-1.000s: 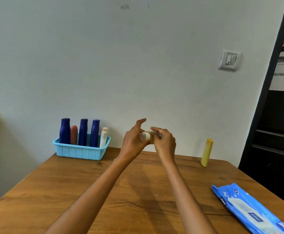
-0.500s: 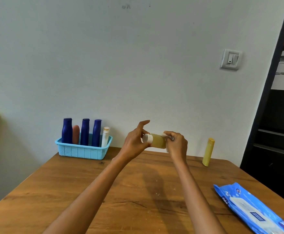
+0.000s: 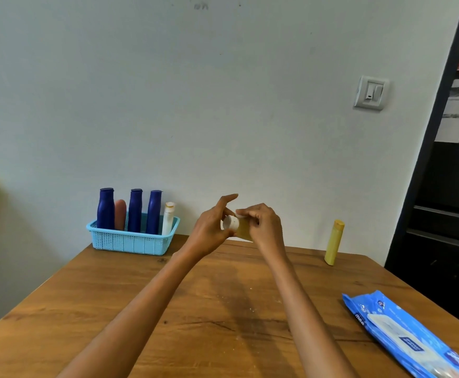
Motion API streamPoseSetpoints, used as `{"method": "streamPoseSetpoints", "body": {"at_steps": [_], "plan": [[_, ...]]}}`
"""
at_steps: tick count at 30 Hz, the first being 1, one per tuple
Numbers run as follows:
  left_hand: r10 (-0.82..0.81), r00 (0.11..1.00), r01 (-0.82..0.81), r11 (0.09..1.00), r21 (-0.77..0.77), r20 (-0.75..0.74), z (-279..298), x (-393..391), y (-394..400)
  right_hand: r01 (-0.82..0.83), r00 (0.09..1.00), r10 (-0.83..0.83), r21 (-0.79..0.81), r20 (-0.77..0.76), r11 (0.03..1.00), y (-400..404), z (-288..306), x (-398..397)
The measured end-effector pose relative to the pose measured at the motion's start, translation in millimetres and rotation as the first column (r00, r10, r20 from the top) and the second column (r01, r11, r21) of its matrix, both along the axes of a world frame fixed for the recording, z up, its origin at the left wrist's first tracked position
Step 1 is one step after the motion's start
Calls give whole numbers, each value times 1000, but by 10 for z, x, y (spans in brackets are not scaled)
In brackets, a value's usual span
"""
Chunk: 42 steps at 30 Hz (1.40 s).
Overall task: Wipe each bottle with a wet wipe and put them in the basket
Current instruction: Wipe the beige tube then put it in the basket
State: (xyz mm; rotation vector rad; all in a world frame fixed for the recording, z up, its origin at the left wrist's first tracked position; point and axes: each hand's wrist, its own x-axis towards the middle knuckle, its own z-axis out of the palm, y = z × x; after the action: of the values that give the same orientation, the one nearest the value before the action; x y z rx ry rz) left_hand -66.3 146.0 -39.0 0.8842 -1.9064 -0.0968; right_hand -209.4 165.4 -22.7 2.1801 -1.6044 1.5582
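Head view. We hold a small yellowish bottle (image 3: pixel 241 229) with a white cap (image 3: pixel 229 222) on its side in the air, above the far middle of the wooden table (image 3: pixel 114 301). The left hand (image 3: pixel 209 231) grips the cap end, fingers curled round it, the index finger raised clear. The right hand (image 3: pixel 263 227) closes round the body of the bottle; a scrap of white at its fingertips is, in our judgement, the wet wipe (image 3: pixel 240 214), though most of it is hidden.

To wipe well, we keep the left hand steady on the cap as the fixed end and turn the bottle against the wipe, so that the whole body is covered. We then shift the grip and wipe the cap, which the left hand covers now.

The blue basket (image 3: pixel 130 241) stands at the far left against the wall and holds three dark blue bottles (image 3: pixel 135 211), a pinkish one (image 3: pixel 120 215) and a white one (image 3: pixel 168 218). A yellow bottle (image 3: pixel 334 242) stands at the far right, well apart from the basket. The wipes pack (image 3: pixel 413 339) lies at the near right.
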Motion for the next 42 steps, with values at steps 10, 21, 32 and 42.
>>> {"method": "streamPoseSetpoints", "body": {"at_steps": [10,21,32,42], "plan": [[-44,998,45,999,24,-53,29,-41,50,296,952,-306,212,14,931,-101,-150,-325],[26,992,-18,998,67,-124,39,-37,42,213,933,-261,205,248,955,-10,14,-206],[157,931,-135,987,89,-331,142,0,60,-43,976,19,106,215,993,143,258,197],[179,914,-126,978,164,-363,209,-90,124,142,933,-192,178,306,974,63,55,-102]]}}
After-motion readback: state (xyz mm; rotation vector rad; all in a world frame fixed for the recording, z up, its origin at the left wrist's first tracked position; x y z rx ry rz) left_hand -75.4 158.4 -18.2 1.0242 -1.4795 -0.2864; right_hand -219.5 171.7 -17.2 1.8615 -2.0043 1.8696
